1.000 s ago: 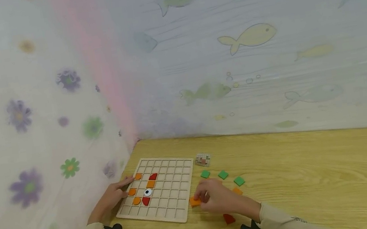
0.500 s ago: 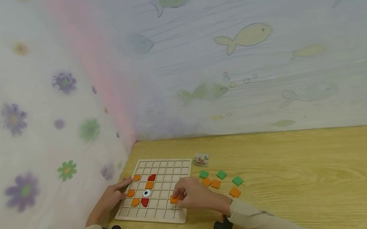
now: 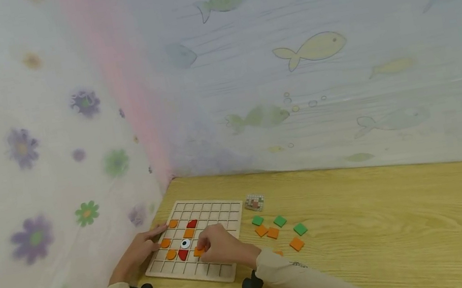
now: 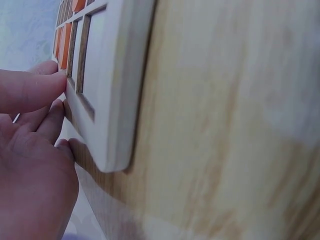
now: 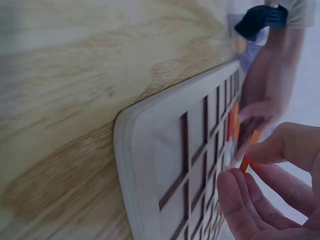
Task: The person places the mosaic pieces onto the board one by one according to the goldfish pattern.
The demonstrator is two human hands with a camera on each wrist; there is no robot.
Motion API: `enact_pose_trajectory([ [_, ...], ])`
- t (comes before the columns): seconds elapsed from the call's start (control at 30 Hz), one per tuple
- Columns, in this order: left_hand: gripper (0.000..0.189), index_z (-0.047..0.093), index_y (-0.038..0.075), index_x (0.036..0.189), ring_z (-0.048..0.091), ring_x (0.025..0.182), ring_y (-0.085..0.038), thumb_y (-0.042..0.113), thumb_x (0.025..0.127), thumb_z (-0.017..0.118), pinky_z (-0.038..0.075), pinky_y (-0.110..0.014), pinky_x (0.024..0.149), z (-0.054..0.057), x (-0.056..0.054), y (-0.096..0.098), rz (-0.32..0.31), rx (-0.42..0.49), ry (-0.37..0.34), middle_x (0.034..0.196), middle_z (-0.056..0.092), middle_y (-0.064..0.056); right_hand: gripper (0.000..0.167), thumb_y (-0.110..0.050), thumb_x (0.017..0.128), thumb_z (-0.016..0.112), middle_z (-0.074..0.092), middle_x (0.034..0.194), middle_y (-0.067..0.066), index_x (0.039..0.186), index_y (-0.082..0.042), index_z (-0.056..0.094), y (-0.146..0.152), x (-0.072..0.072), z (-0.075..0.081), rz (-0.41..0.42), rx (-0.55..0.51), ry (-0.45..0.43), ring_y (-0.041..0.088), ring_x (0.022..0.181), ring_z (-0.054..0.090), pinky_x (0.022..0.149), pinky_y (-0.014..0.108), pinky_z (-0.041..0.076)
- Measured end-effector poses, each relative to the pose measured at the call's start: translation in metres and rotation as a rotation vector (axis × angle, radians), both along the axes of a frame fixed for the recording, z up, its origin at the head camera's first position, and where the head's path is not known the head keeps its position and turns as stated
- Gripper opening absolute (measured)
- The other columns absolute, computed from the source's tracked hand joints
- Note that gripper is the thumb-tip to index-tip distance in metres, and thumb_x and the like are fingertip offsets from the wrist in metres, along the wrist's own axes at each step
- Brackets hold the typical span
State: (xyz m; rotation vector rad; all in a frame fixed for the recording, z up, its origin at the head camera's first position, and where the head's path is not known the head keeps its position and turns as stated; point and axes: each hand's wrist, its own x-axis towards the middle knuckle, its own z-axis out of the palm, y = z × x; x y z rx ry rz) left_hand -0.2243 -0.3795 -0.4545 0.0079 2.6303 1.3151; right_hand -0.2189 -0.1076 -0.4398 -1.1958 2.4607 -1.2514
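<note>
A wooden grid board (image 3: 216,214) lies at the left of the table. Over its lower middle cells my right hand (image 3: 221,250) pinches an orange square tile (image 3: 198,252), which the right wrist view shows edge-on between thumb and fingers. My left hand (image 3: 135,253) touches the board's left edge, its thumb (image 4: 35,90) against the rim in the left wrist view. Set in the grid are three orange discs, among them one disc (image 3: 171,255), plus two red rounded pieces, including a red piece (image 3: 183,255), an orange square (image 3: 188,233) and a white eye disc (image 3: 185,244).
To the right of the board lie green square tiles, such as a green tile (image 3: 280,221), and several orange ones, such as an orange tile (image 3: 297,244). A small picture card (image 3: 255,202) sits by the board's upper right corner. Walls border the table's back and left.
My right hand has carried the orange tile leftward from beside the board to over the cells near the eye disc. My left hand has stayed at the board's edge.
</note>
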Motion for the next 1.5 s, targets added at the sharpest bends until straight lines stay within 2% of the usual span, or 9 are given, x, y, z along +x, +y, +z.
enact_pose_trajectory([
  [0.13, 0.064, 0.043, 0.003, 0.141, 0.008, 0.141, -0.041, -0.007, 0.078, 0.05, 0.009, -0.057, 0.109, 0.001, 0.0, 0.001, 0.007, -0.016, -0.003, 0.152, 0.018, -0.023, 0.008, -0.003, 0.072, 0.071, 0.061, 0.071, -0.004, 0.08, -0.004, 0.072, -0.011, -0.004, -0.005, -0.002, 0.033, 0.044, 0.001, 0.062, 0.047, 0.057, 0.013, 0.041],
  [0.27, 0.062, 0.044, 0.002, 0.14, 0.01, 0.141, -0.04, -0.006, 0.079, 0.049, 0.009, -0.057, 0.109, 0.0, -0.002, 0.003, 0.007, -0.026, 0.01, 0.151, 0.022, -0.022, 0.006, -0.002, 0.07, 0.071, 0.058, 0.066, -0.006, 0.075, -0.004, 0.071, -0.021, -0.005, -0.011, 0.004, 0.069, 0.096, 0.001, 0.059, 0.043, 0.054, 0.012, 0.038],
  [0.47, 0.061, 0.045, 0.002, 0.139, 0.013, 0.14, -0.04, -0.006, 0.079, 0.05, 0.011, -0.056, 0.109, -0.002, -0.001, 0.003, -0.002, -0.031, 0.027, 0.15, 0.026, -0.021, 0.01, 0.002, 0.068, 0.069, 0.046, 0.061, -0.008, 0.065, -0.006, 0.066, -0.027, -0.004, -0.015, -0.006, 0.1, 0.091, 0.004, 0.059, 0.037, 0.053, 0.014, 0.033],
  [0.7, 0.062, 0.045, 0.002, 0.14, 0.011, 0.141, -0.041, -0.006, 0.078, 0.05, 0.011, -0.057, 0.109, -0.001, 0.001, -0.003, 0.007, -0.032, 0.024, 0.151, 0.022, -0.022, 0.011, 0.003, 0.076, 0.068, 0.067, 0.08, -0.001, 0.082, -0.003, 0.076, -0.03, -0.002, -0.012, 0.006, 0.114, 0.157, 0.002, 0.076, 0.055, 0.064, 0.011, 0.042],
  [0.87, 0.062, 0.045, 0.002, 0.139, 0.011, 0.141, -0.04, -0.006, 0.078, 0.05, 0.01, -0.056, 0.109, -0.003, 0.0, -0.002, 0.009, -0.019, 0.019, 0.151, 0.025, -0.019, 0.012, 0.002, 0.076, 0.068, 0.069, 0.082, 0.0, 0.084, -0.003, 0.077, -0.028, -0.002, -0.011, 0.019, 0.127, 0.155, 0.002, 0.079, 0.057, 0.065, 0.011, 0.042],
  [1.07, 0.062, 0.046, 0.004, 0.14, 0.011, 0.141, -0.041, -0.005, 0.078, 0.05, 0.01, -0.057, 0.109, -0.005, -0.001, -0.001, 0.012, -0.036, 0.015, 0.152, 0.022, -0.022, 0.016, 0.002, 0.075, 0.066, 0.068, 0.085, -0.002, 0.086, -0.005, 0.074, -0.015, -0.004, -0.006, 0.048, 0.124, 0.07, 0.001, 0.075, 0.056, 0.067, 0.013, 0.044],
  [1.27, 0.063, 0.044, 0.003, 0.141, 0.01, 0.141, -0.041, -0.005, 0.079, 0.05, 0.01, -0.058, 0.109, -0.003, 0.0, 0.0, 0.005, -0.036, 0.009, 0.152, 0.02, -0.023, 0.012, -0.003, 0.081, 0.066, 0.067, 0.094, 0.0, 0.091, -0.006, 0.072, 0.01, -0.003, 0.01, 0.09, 0.157, -0.006, 0.003, 0.077, 0.059, 0.065, 0.015, 0.046],
  [1.4, 0.063, 0.043, 0.002, 0.141, 0.01, 0.141, -0.041, -0.006, 0.079, 0.05, 0.01, -0.057, 0.109, -0.001, 0.001, 0.0, -0.005, -0.034, 0.012, 0.152, 0.02, -0.023, 0.013, -0.004, 0.082, 0.067, 0.067, 0.096, 0.0, 0.094, -0.006, 0.072, 0.03, -0.003, 0.02, 0.111, 0.179, -0.017, 0.005, 0.078, 0.058, 0.066, 0.015, 0.046],
  [1.5, 0.064, 0.042, 0.003, 0.142, 0.01, 0.14, -0.042, -0.005, 0.079, 0.05, 0.011, -0.057, 0.109, 0.0, 0.0, 0.0, -0.005, -0.038, 0.011, 0.152, 0.019, -0.024, 0.014, -0.005, 0.082, 0.067, 0.067, 0.097, 0.003, 0.095, -0.005, 0.072, 0.046, -0.003, 0.026, 0.113, 0.196, 0.017, 0.01, 0.081, 0.06, 0.068, 0.016, 0.046],
])
